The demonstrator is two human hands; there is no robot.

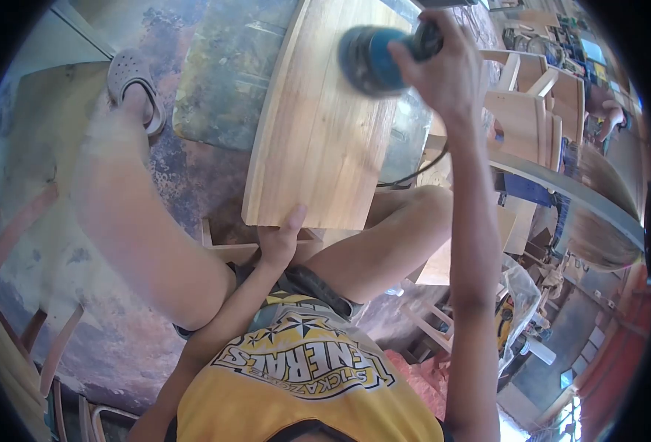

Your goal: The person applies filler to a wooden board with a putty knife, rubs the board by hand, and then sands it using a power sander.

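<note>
A pale wooden board point(318, 132) stretches away from my lap over a paint-stained panel. My left hand point(280, 237) grips its near end, thumb on the top face and fingers underneath, partly hidden. At the board's far right side, my right hand point(447, 70) is wrapped round a blue electric sander point(384, 59). The sander's pad overlaps the wood and is smeared by motion. From the tool a dark cord point(421, 171) curves down past the board's right edge toward my knee.
The stained panel point(218, 81) lies on the blotchy floor point(112, 324) under the board. Wooden chair parts point(524, 110) stand to the right, with a long rail point(568, 191) in front. Curved wooden legs point(19, 228) rise at the left. A plastic bottle point(539, 350) sits at the lower right.
</note>
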